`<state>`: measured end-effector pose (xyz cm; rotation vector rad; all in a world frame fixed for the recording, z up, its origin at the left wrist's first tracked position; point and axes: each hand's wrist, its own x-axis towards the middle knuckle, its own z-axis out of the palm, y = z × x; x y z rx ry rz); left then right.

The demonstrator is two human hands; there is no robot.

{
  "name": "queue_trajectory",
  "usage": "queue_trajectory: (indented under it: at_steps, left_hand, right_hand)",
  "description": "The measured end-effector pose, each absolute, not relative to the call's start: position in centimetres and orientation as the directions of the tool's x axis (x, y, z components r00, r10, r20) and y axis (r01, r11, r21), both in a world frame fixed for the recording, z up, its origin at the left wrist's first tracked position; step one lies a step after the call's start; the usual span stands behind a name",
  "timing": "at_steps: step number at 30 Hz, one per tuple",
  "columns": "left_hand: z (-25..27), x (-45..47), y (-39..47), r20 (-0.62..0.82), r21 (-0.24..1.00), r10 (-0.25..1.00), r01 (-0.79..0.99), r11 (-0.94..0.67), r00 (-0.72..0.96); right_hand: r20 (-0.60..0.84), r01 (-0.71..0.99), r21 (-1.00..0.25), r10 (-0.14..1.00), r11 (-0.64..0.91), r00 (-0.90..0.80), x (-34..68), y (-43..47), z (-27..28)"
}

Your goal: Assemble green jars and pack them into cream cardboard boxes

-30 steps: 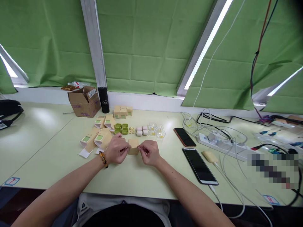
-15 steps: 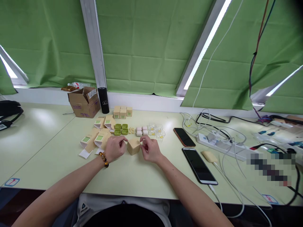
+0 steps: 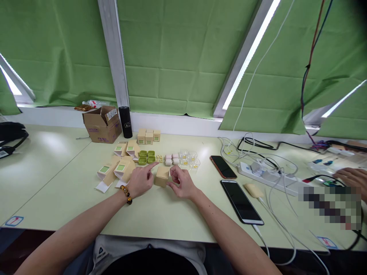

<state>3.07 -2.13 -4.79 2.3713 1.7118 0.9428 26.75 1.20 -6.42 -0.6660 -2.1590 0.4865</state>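
Note:
A small closed cardboard box (image 3: 162, 177) stands on the table between my hands. My right hand (image 3: 182, 182) has thumb and index finger on the box's right side, the other fingers curled. At the box's left, my left hand (image 3: 142, 177) holds nothing; its index finger stretches out past the box's far left corner and the other fingers are bent. Beyond my hands lie green square containers (image 3: 146, 157), tiny yellowish pieces (image 3: 159, 159), pale pink cylinders (image 3: 172, 159) and clear plastic cups (image 3: 189, 159). Flattened-looking opened boxes (image 3: 124, 169) with white flaps lie left of my left hand.
Several small boxes (image 3: 148, 136) stand at the back, near a black tumbler (image 3: 125, 122) and a larger carton (image 3: 102, 124). To the right lie two phones (image 3: 241, 201), a power strip (image 3: 271, 177) and tangled cables. Another person's hand (image 3: 351, 178) is at the right edge.
My left index finger has straightened and moved off the box. The box has turned slightly, with my right thumb now lower on its side. Another person's hand has appeared at the right.

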Motion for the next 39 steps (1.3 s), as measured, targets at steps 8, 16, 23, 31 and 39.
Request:
queue_trajectory:
  at_steps: [8, 16, 23, 31, 39]
  left_hand:
    - [-4.3, 3.0, -2.2, 0.482, 0.46, 0.875, 0.836, -0.299, 0.048]
    - [-4.4, 3.1, -2.2, 0.479, 0.445, 0.875, 0.841, -0.308, 0.067]
    - [-4.6, 3.1, -2.4, 0.501, 0.471, 0.86, 0.803, -0.365, 0.097]
    - [-3.9, 3.2, -2.1, 0.373, 0.521, 0.928, 0.829, -0.201, -0.009]
    - [-3.9, 3.3, -2.2, 0.426, 0.552, 0.905, 0.799, -0.24, -0.022]
  right_hand:
    - [0.63, 0.474, -0.578, 0.733, 0.664, -0.258, 26.4, 2.2, -6.7]
    - [0.581, 0.379, -0.597, 0.707, 0.707, -0.403, 26.1, 1.8, -6.9]
    - [0.5, 0.574, -0.63, 0.839, 0.524, -0.217, 25.6, 2.3, -7.0]
    - [0.584, 0.358, -0.636, 0.73, 0.683, -0.355, 25.8, 1.0, -6.0]
    - [0.388, 0.463, -0.686, 0.821, 0.561, -0.419, 24.6, 0.3, -5.7]
